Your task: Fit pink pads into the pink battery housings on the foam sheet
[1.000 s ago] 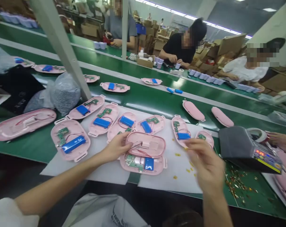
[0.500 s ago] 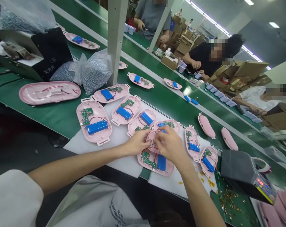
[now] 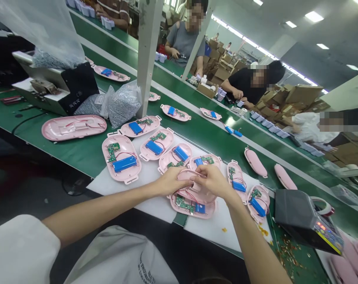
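Just above the white foam mat, my left hand [image 3: 173, 180] pinches the left rim of a pink plastic shell half [image 3: 201, 195]. My right hand [image 3: 212, 182] grips the same piece at its upper right, fingers curled over the edge. Its hollow inside is turned partly toward me, with thin red wires near it. Directly underneath lies another pink shell [image 3: 207, 214] holding a green circuit board [image 3: 183, 203] and a blue battery [image 3: 200, 208], which the held half partly covers. Whether the two halves touch is unclear.
Several pink shells with boards and blue batteries surround my hands, one large shell [image 3: 121, 173] at left. A dark box with a red display [image 3: 300, 221] stands right, beside a tape roll [image 3: 322, 205]. Bags of screws [image 3: 124, 104] sit by a post [image 3: 148, 59]. Co-workers sit across the green line.
The held shell half has tilted, showing more of its inside, and now covers more of the battery below. Both hands keep hold of it. My view has shifted slightly.
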### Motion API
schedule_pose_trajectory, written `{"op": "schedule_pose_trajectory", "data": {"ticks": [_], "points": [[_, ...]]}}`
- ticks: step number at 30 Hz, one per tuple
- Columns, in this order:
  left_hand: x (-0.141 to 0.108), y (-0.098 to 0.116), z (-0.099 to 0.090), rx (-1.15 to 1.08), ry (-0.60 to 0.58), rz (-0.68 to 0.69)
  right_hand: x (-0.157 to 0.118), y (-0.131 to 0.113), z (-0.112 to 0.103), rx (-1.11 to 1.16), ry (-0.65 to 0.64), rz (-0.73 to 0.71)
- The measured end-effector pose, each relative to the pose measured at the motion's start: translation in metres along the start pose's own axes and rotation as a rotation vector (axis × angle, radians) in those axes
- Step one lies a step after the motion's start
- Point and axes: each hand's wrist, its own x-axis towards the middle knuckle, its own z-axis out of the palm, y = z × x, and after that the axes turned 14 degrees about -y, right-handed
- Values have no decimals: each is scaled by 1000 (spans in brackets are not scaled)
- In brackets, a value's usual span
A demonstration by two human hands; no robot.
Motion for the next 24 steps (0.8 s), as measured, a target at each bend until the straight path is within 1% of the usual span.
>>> {"op": "schedule_pose_trajectory", "data": {"ticks": [2, 4, 5, 7, 8, 9, 10, 12, 13, 14, 15, 16, 17, 18, 19, 20, 21, 22, 23, 24], "points": [[0, 3, -3, 19, -44, 39, -10, -1, 8, -37, 52, -33], [-3, 8, -8, 103, -93, 99, -29, 0, 26, -156, 202, -96], [-6, 11, -10, 146, -159, 133, -40, 2, 38, -245, 305, -162], [-14, 20, -16, 226, -359, 198, -61, 9, 67, -449, 503, -320], [-17, 25, -20, 281, -463, 224, -69, 14, 81, -536, 562, -373], [-20, 31, -23, 358, -544, 232, -74, 18, 94, -603, 577, -388], [-21, 37, -27, 460, -611, 211, -75, 22, 103, -644, 547, -360], [-13, 50, -38, 681, -739, 95, -69, 28, 113, -637, 410, -206], [-3, 56, -45, 771, -805, 27, -64, 29, 113, -601, 333, -120], [12, 63, -54, 831, -859, -25, -59, 30, 112, -557, 266, -51], [34, 69, -65, 868, -868, -61, -54, 32, 110, -511, 209, -4], [60, 74, -78, 895, -822, -85, -52, 34, 109, -472, 162, 22], [90, 77, -93, 916, -726, -100, -52, 38, 107, -443, 126, 33], [122, 79, -109, 944, -570, -137, -53, 44, 104, -423, 114, 39], [153, 78, -126, 978, -429, -173, -55, 51, 100, -410, 137, 43], [183, 74, -143, 1003, -316, -211, -56, 59, 92, -403, 197, 47], [208, 69, -160, 1024, -221, -253, -55, 68, 80, -399, 287, 58], [229, 62, -177, 1035, -157, -295, -50, 76, 62, -396, 396, 83], [244, 54, -192, 1038, -114, -335, -40, 83, 38, -396, 503, 129], [255, 47, -205, 1038, -86, -368, -24, 87, 9, -398, 587, 192]]}}
